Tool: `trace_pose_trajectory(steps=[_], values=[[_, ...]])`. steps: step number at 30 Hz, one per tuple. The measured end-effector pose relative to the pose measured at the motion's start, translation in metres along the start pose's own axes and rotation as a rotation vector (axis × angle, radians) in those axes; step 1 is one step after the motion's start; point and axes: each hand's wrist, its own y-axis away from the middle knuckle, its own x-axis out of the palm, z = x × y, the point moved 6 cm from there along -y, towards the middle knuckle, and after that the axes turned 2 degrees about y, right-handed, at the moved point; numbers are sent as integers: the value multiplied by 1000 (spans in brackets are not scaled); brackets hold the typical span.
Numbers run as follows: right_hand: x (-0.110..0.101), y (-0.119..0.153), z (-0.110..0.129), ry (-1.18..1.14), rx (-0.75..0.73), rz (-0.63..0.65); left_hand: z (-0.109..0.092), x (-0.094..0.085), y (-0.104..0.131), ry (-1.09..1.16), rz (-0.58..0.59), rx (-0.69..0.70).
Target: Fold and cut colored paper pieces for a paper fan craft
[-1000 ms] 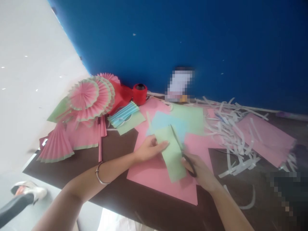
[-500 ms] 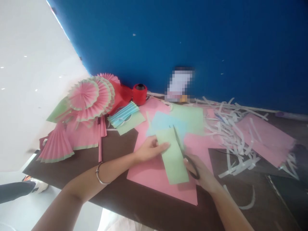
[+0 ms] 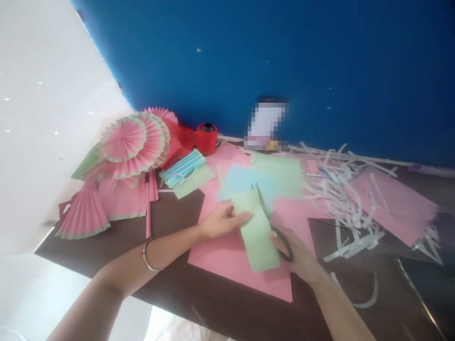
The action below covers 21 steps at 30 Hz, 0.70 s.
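Note:
My left hand [image 3: 223, 220] pinches the left edge of a light green paper [image 3: 259, 246], thumb on top. In my right hand [image 3: 296, 253] is a pair of scissors [image 3: 265, 204] with black handles, fingers closed round the loops. The blades lie along the right upper edge of the green paper, their tips reaching past its top and slightly apart. Below the hands, large pink paper [image 3: 227, 263] lies on the dark brown table [image 3: 170, 303]. Blue paper [image 3: 245, 177] and another green sheet [image 3: 279, 173] lie just beyond.
Pleated pink-and-green paper fans [image 3: 124, 139] pile up at the left. A blue face mask [image 3: 183, 168] and a red roll [image 3: 207, 139] stand behind. White paper strips [image 3: 341, 199] and pink sheets [image 3: 394, 203] spread on the right. A blue wall [image 3: 302, 57] rises at the back.
The scissors' tips show a little more past the paper's top edge. Both hands stay nearly in place. The dark-clothed leg and foot at lower left are out of view.

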Motion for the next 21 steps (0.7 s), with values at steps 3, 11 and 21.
trace_pose_trajectory(steps=[3, 11, 21], values=[[0, -1, 1, -1, 4, -8, 2, 0, 0, 16, -1, -7], [0, -2, -2, 27, 45, 0, 2, -2, 0, -27, -9, 5], [1, 3, -7, -90, 25, -8, 0, 4, 2, 5, 59, -14]])
